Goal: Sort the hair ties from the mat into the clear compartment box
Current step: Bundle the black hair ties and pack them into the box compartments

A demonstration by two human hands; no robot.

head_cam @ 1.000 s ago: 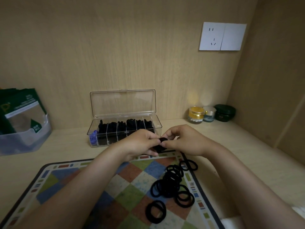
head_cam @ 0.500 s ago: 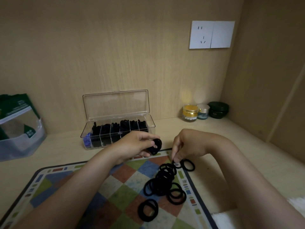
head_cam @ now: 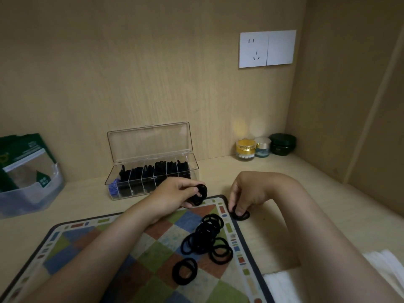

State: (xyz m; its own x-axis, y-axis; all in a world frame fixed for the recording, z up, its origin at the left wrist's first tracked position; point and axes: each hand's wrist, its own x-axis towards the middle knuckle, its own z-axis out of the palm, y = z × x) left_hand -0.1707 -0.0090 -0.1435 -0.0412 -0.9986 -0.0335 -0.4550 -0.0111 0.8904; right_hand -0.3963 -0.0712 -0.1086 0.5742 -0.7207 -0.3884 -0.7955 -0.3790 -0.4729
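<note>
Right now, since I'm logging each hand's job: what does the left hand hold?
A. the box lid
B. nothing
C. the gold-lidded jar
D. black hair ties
D: the left hand grips a bunch of black hair ties above the mat's far edge, in front of the clear compartment box; the right hand pinches a single hair tie at the mat's right edge.

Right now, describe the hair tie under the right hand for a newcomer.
Go to the checkered mat, far right corner. At its edge, mostly on wood, lies a black hair tie under the right hand. Unlike the pile, it lies alone.
</note>
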